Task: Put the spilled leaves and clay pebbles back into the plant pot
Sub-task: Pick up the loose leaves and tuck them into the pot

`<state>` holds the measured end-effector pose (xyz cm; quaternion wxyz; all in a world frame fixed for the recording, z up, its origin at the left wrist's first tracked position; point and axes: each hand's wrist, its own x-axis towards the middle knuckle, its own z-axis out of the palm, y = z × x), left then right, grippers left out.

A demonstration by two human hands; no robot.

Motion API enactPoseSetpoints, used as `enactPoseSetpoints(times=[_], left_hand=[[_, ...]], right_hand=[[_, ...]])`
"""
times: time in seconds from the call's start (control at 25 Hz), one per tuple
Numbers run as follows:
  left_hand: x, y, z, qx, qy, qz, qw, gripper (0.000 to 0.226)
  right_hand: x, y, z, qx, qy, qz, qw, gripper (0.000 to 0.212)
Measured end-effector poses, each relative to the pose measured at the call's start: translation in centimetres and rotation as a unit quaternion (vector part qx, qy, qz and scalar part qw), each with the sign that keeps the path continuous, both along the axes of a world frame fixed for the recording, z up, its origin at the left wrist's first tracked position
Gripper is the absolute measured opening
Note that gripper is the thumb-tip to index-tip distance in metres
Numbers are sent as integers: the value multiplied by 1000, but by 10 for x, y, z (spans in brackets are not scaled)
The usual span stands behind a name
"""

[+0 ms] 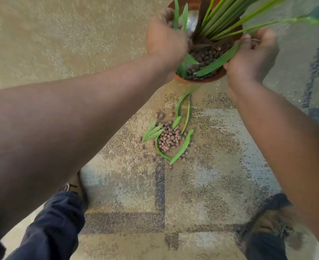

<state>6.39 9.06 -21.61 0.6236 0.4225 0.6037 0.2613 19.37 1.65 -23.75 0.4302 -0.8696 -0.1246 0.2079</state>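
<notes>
Soft, even daylight, moderately bright, with no hard shadows or glare. Motion blur smears both hands at twelve to one o'clock and the carpet [42,34] at ten o'clock. Wide-angle stretch swells the forearms toward the edges.

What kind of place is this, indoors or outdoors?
Probably indoors, a carpeted room in a home or office: a beige patterned carpet covers the floor, a terracotta plant pot stands on it, and brown clay pebbles lie spilled there.
</notes>
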Motion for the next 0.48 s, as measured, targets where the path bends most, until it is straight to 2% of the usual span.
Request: enactPoseSetpoints(times=[0.12,0.2,0.28,0.36,0.44,0.48], left_hand=[[-3,1,-15,-12,40,-66,997,44],[-10,-2,-20,53,123,-173,976,54],[-16,-6,-24,173,236,-276,916,64],[-21,-9,-29,251,320,-367,837,75],[-25,-7,-33,262,385,-445,765,75],[-28,-6,-34,256,400,-469,745,70]], right_hand=[[-4,7,-6,-33,15,34,999,16],[-7,7,-10,-45,31,68,996,22],[-12,2,-12,-64,24,114,991,26],[-13,-2,-14,-85,-1,160,983,28],[-12,-3,-16,-63,13,169,983,37],[-12,-5,-15,-32,37,159,986,43]])
